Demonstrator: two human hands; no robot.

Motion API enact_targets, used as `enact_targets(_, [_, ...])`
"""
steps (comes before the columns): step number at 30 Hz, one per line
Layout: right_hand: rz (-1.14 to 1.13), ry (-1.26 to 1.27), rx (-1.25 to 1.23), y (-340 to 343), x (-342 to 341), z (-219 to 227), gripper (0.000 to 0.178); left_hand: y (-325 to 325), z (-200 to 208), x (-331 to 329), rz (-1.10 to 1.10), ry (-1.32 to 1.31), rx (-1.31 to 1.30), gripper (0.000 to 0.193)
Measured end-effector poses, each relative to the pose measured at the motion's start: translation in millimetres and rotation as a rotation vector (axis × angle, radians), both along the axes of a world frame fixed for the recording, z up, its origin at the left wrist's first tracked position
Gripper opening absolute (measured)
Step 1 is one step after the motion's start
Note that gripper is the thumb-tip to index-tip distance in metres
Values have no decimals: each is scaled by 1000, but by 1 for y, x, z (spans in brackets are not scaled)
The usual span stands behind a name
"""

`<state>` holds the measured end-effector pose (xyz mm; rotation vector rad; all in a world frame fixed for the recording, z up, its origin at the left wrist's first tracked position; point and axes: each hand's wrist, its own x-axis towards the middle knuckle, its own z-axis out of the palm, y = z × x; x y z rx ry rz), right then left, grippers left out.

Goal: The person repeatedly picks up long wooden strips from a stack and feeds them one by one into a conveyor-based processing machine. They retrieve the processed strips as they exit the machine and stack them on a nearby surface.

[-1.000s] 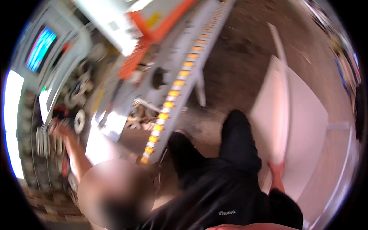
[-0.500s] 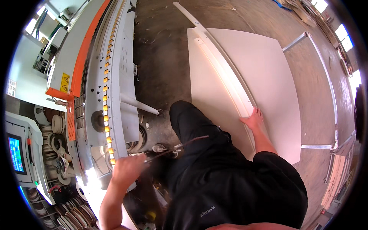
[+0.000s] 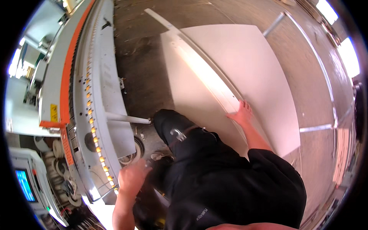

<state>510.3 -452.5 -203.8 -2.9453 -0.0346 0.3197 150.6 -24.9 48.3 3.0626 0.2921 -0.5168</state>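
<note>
A long white strip (image 3: 214, 80) is lying slantwise on a large pale board (image 3: 264, 73); the right hand (image 3: 242, 114) is resting on its near part, fingers spread. The left hand (image 3: 132, 178) is hanging well apart, blurred; from my distant seat I cannot tell whether it is holding anything. A shiny metal piece (image 3: 177, 134) is showing against the dark trouser leg (image 3: 165, 119). I am judging the step in hand as steadying the strip; the next move, I am thinking, is calling for an even palm against sliding. The board is looking smooth and bare around the strip. Beyond, a metal frame (image 3: 328, 76) is standing rightward, an orange-banded machine (image 3: 53, 92) leftward, brownish floor (image 3: 138, 61) between.
</note>
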Motion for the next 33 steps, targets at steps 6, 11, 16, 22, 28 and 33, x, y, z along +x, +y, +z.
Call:
enact_targets(6, [57,-89,192,-64,-16,-29,114,-12,5,32,-133,344,-152,29])
enact_targets(11, [26,-166,152,-92,-67,-41,96,-12,1,44,12,260,-92,42])
enact_targets(16, [39,-247,202,-97,-70,-55,81,-19,-6,33,-191,255,-162,34])
enact_targets(22, [81,-303,252,-63,-40,-47,77,11,-24,22,305,15,37,31])
enact_targets(28, [70,-338,347,-47,-9,-65,73,-27,-2,-26,-48,256,-210,33])
enact_targets(33, [179,-535,518,-78,9,-122,70,15,-7,-96,504,13,73,29])
